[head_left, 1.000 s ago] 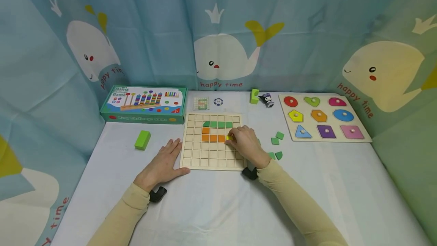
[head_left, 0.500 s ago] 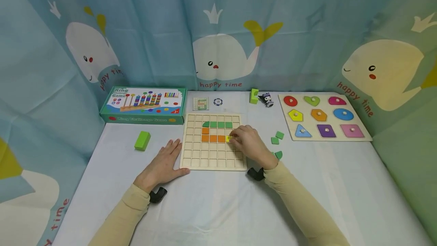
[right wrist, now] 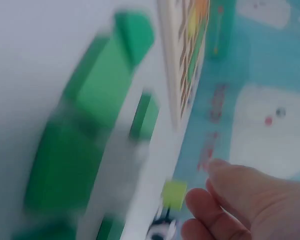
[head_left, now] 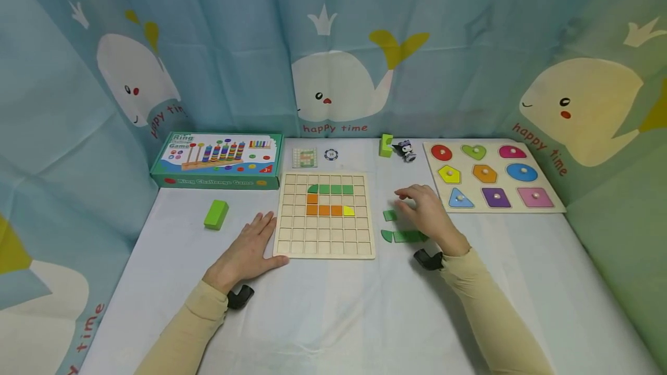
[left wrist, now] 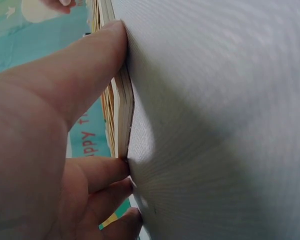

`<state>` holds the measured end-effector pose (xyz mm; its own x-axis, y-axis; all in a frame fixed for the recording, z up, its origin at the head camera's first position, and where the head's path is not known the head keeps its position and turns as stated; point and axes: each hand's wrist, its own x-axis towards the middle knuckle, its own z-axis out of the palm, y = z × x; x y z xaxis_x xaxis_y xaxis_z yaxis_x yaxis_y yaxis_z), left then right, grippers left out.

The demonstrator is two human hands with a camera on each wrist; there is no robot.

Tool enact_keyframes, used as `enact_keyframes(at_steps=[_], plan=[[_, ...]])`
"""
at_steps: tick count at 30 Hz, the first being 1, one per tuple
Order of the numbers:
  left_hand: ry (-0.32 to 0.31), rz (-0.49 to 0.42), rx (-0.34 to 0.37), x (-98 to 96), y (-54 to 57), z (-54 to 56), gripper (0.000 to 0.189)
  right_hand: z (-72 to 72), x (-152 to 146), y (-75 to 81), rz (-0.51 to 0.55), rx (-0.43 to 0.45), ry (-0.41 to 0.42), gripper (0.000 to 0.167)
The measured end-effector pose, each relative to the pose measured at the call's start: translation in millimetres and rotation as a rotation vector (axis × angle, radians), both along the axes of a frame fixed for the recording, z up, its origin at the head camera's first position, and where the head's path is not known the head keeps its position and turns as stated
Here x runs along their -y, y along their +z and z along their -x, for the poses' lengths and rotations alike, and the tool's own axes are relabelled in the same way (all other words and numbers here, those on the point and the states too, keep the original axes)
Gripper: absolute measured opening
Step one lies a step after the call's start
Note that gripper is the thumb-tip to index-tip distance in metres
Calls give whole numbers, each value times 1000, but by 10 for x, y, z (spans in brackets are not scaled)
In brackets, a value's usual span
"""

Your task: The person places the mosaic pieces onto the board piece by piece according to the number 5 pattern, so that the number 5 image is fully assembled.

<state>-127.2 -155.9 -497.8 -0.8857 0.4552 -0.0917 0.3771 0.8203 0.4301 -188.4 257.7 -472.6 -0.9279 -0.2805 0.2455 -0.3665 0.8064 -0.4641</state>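
A wooden grid board lies flat on the table. In its upper middle sit a row of green tiles, several orange tiles and one yellow tile. My left hand rests at the board's near-left corner, thumb against the front edge and straight fingers along the left edge; the left wrist view shows those fingertips at the board's side. My right hand, fingers loosely bent with nothing between them, hovers right of the board over loose green tiles, partly hiding some. Another green tile lies nearby.
Left of the board are a green block and a Ring Challenge Game box. Behind it lie a pattern card and a round chip. A notched green block, small figurine and shape puzzle stand back right.
My right hand has let go of the yellow tile, which stays in the grid, and moved right over the loose green tiles. The left hand has kept its place.
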Motion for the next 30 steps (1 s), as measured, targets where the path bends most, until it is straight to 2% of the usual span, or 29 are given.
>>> enact_keyframes(at_steps=[6,12,22,30], plan=[[1,0,-4,2,-9,2,97,-23,-335,11,9,7,-83,24],[-2,-3,-10,1,-12,1,96,-48,-515,-16,-42,-14,-127,22],[5,-1,0,-7,-4,-1,97,-46,-551,-63,-148,27,-202,24],[6,-2,-9,-11,9,3,97,-31,-569,-102,-174,39,-191,23]])
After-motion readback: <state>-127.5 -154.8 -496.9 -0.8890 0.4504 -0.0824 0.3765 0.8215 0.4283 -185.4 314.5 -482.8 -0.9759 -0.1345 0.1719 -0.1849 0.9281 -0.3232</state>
